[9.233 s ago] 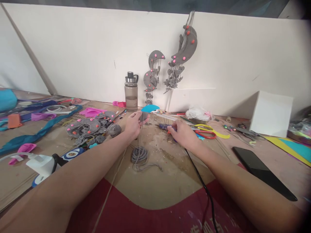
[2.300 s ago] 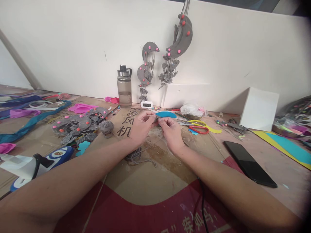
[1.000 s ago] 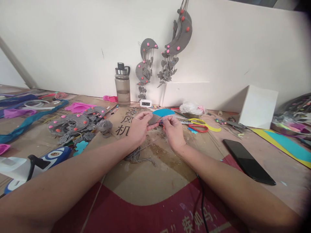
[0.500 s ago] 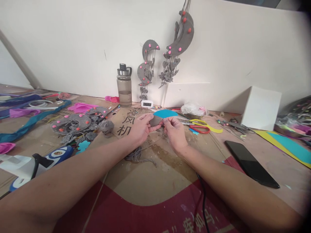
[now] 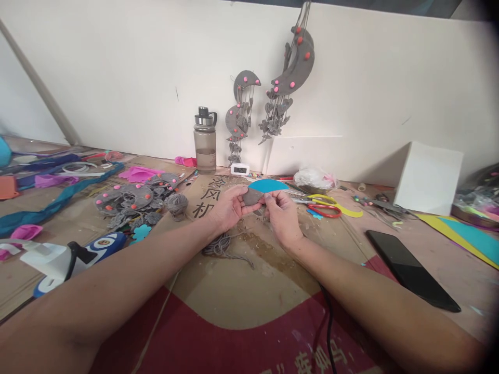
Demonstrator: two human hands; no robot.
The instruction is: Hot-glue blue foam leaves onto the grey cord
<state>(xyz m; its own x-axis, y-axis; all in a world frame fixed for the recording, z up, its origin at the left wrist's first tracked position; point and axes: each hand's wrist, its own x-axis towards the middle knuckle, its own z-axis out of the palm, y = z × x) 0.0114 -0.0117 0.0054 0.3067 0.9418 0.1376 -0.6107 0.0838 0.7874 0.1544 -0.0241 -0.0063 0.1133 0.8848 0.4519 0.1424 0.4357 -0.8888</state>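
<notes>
My left hand (image 5: pixel 230 210) is closed on a small grey felt piece (image 5: pixel 252 196), thumb on top and fingers beneath. At the piece's right edge, the thumb and forefinger of my right hand (image 5: pixel 284 219) pinch together; whether they grip only the felt or something thin as well, I cannot tell. Just behind the felt shows a rounded bright blue piece (image 5: pixel 270 185), partly covered by it. Below my hands lies a loose bundle of grey yarn (image 5: pixel 219 246) on the cardboard. Scissors with red and yellow handles (image 5: pixel 326 210) lie right of my right hand.
A water bottle (image 5: pixel 205 150) and a small digital clock (image 5: pixel 239 169) stand at the back. Grey moon hangings (image 5: pixel 300 67) hang against the white board. To the left are a yarn ball (image 5: pixel 176 204) and a power strip (image 5: pixel 102 248); a phone (image 5: pixel 409 267) lies right.
The view has shifted, so everything on the table appears farther right. My hands keep their hold on the grey felt, with only a slight change in its tilt.
</notes>
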